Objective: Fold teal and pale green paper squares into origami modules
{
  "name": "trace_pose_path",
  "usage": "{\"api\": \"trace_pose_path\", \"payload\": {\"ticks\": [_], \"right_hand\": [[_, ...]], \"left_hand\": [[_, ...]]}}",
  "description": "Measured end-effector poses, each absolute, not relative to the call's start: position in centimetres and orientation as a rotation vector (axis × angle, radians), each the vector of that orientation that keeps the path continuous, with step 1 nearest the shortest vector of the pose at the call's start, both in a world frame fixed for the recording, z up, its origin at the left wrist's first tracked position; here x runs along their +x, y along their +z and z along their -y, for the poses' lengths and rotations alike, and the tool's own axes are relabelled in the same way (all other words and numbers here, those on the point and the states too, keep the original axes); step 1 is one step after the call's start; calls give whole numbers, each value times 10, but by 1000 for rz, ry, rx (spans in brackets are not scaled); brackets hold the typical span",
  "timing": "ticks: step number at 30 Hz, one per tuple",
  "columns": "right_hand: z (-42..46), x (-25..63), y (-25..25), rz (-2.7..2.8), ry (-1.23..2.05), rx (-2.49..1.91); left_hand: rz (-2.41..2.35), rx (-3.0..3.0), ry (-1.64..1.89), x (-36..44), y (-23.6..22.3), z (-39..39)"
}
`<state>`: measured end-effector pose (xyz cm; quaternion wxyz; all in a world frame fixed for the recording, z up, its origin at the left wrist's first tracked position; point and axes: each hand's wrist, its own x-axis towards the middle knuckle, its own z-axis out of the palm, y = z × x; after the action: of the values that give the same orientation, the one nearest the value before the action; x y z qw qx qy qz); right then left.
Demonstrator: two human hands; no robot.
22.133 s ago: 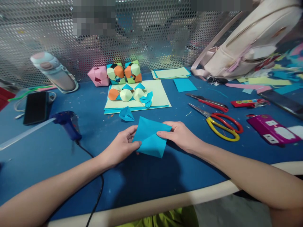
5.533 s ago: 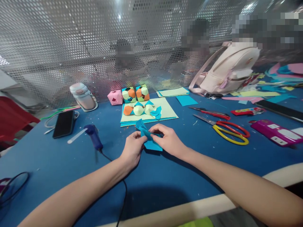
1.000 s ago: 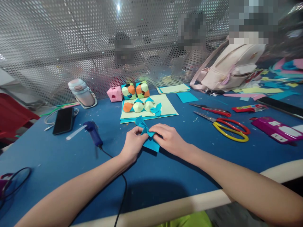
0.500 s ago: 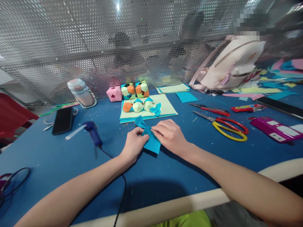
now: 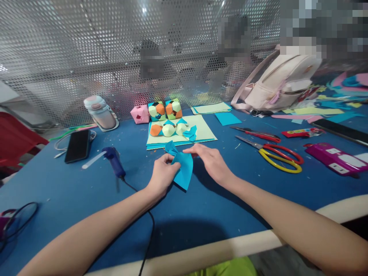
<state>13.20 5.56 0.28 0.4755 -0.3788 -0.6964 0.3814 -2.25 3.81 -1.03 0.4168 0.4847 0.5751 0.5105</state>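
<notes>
A blue sheet of folding paper [image 5: 184, 172], gathered and creased at its upper left end, is pinched by my left hand [image 5: 163, 172] between thumb and fingers. Its lower flap curves freely over the table. My right hand [image 5: 211, 163] is at the paper's upper right edge, fingers stretched out, with the index fingertip touching or very near it. Just beyond lie folded paper pieces in orange, pale green and blue, among them a pale green rounded piece [image 5: 168, 130] and a blue folded piece [image 5: 190, 133], on a stack of paper sheets [image 5: 205, 130].
Left are a hot glue gun [image 5: 114, 161], a phone [image 5: 77, 146] and a bottle [image 5: 100, 113]. Right are yellow-and-red scissors [image 5: 276, 155], a red-handled tool [image 5: 258, 134] and a purple case [image 5: 335, 159]. Folded paper cubes [image 5: 156, 111] and a backpack [image 5: 278, 80] stand near the mesh screen [image 5: 100, 50].
My right hand has loosened its pinch and moved slightly right, its fingers straightening. The blue paper's lower flap has swung and now curves. My left hand keeps its hold.
</notes>
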Motion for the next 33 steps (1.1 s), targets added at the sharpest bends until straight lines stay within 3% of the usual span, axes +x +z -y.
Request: {"api": "trace_pose_path", "payload": {"ticks": [4, 9, 16, 23, 33], "right_hand": [[-64, 128, 0, 1345, 1434, -968], [-65, 126, -3, 1226, 1693, -906], [-63, 125, -4, 1417, 1489, -1004], [-65, 125, -11, 1384, 1587, -921], [-61, 126, -8, 1814, 1137, -1005]], "left_hand": [[-1453, 1236, 1263, -23, -11, -38], [-1445, 1245, 1268, -23, -11, -39], [-1418, 1243, 1270, -21, -7, -35], [-1417, 1224, 1268, -22, -11, -37], [-1386, 1240, 1286, -22, -10, -36]]}}
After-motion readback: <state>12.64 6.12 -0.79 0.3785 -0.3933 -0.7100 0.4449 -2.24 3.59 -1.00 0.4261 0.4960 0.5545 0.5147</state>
